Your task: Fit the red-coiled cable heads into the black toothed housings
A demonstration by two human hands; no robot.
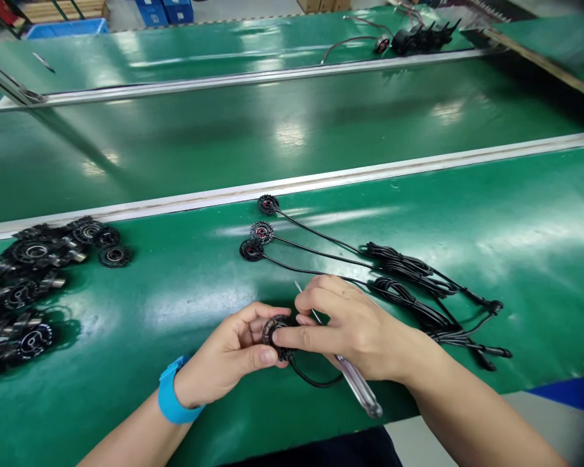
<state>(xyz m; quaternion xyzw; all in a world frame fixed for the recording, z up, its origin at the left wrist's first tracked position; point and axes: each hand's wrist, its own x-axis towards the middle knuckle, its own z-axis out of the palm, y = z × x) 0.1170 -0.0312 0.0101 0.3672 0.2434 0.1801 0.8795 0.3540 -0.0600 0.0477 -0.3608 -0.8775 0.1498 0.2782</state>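
Note:
My left hand, with a blue band at the wrist, grips a round black toothed part by its edge. A short black cable curves out of that part toward the right. My right hand presses its index finger on the part's face. Tucked in the same hand is a screwdriver with a clear handle; its thin shaft points up and left, away from the part. Beyond my hands lie three similar round parts, one of them the nearest disc, each on a black cable.
A heap of black ring parts with metal pieces lies at the left of the green table. Coiled black cables with plugs rest at the right. A pale rail crosses behind. Further back stand black parts with wires.

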